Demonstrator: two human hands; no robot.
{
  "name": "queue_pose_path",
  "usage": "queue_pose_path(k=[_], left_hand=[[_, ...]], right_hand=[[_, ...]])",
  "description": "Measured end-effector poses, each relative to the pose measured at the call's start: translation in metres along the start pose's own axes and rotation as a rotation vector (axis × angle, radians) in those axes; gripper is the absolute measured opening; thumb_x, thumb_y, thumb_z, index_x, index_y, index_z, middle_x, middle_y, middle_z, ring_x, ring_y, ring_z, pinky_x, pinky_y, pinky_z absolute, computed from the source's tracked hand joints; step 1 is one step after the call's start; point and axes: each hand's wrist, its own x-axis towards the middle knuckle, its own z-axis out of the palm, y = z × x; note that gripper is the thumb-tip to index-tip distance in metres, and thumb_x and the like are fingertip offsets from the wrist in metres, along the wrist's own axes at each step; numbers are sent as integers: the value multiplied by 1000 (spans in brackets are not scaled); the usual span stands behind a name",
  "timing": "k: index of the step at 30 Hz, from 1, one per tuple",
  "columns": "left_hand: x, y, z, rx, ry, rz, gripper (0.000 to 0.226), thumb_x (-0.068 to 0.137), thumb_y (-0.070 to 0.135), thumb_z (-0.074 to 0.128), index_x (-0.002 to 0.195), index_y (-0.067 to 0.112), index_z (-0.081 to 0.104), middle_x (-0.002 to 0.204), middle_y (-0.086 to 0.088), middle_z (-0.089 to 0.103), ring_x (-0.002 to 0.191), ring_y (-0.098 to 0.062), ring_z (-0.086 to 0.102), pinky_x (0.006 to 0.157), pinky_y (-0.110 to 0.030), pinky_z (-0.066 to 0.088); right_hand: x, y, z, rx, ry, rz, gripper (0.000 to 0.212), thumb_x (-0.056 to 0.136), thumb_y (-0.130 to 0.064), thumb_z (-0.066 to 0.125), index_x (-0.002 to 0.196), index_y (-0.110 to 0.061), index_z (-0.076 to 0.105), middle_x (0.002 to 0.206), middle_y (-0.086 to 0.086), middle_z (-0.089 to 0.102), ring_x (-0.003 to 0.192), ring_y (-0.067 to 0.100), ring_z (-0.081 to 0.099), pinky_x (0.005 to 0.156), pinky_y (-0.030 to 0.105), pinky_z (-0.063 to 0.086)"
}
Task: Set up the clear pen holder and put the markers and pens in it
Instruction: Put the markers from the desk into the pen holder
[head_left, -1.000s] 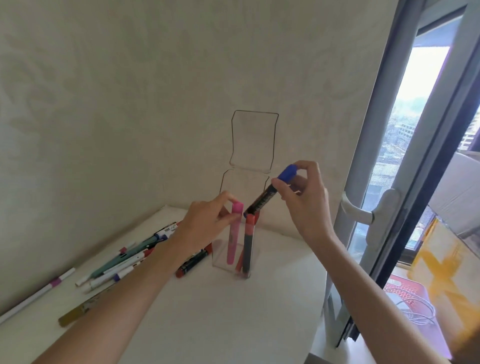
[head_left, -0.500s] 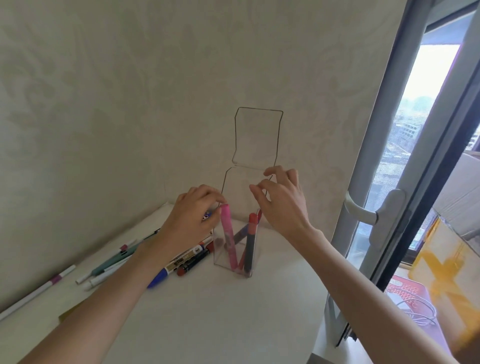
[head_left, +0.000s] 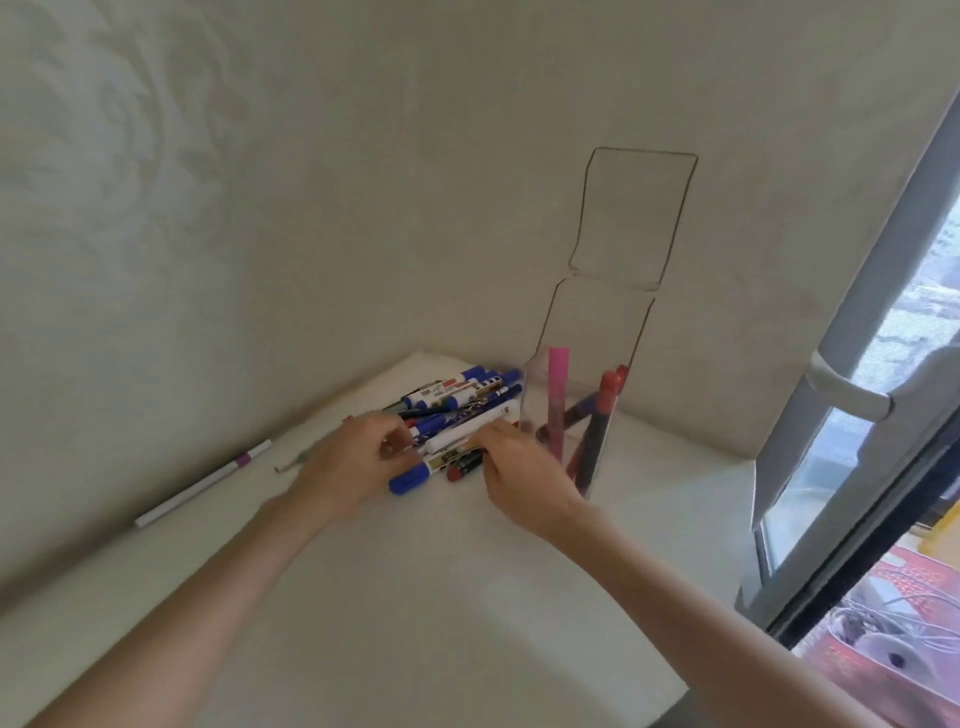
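The clear pen holder (head_left: 608, 332) stands upright in the corner of the white table (head_left: 415, 597), its tall back flap leaning on the wall. Inside it stand a pink marker (head_left: 558, 395), a red-capped marker (head_left: 602, 415) and a dark marker with its blue cap down. To its left lies a pile of markers and pens (head_left: 457, 410), mostly blue-capped. My left hand (head_left: 353, 462) rests on the pile's left side, fingers curled over pens. My right hand (head_left: 514, 467) touches the pile's right end beside the holder, fingers on a white marker (head_left: 457, 434).
A lone white pen with a purple band (head_left: 202, 486) lies along the left wall. A window frame with a white handle (head_left: 841, 389) stands close on the right. Beyond it, below, lie a red patterned object and cables (head_left: 893, 623).
Both hands have come down from the holder's top to the pile of pens on the left. The blue-capped marker from my right hand now stands in the holder. The camera moved closer.
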Motion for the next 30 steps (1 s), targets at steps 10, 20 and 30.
queue_pose_path(k=[10, 20, 30], left_hand=[[-16, -2, 24, 236, 72, 35, 14, 88, 31, 50, 100, 24, 54, 104, 3, 57, 89, -13, 52, 69, -24, 40], [-38, -13, -1, -591, 335, -197, 16, 81, 25, 65, 86, 10, 64, 74, 0, 64, 58, 2, 55, 56, -13, 40], [-3, 60, -57, -1058, 454, -12, 18, 88, 17, 55, 103, 25, 50, 91, -3, 69, 78, -15, 68, 67, -21, 57]], right_hand=[[-7, 9, 14, -234, -123, -277, 41, 86, 0, 46, 125, -12, 51, 124, 7, 47, 112, 22, 43, 90, 32, 42], [-24, -18, 20, 73, -8, 349, 36, 89, -47, 51, 101, -13, 51, 98, 3, 54, 84, 21, 58, 67, 32, 49], [-45, -5, -60, 420, -70, 192, 17, 90, -13, 53, 106, -18, 59, 98, 9, 66, 80, 24, 64, 74, 39, 56]])
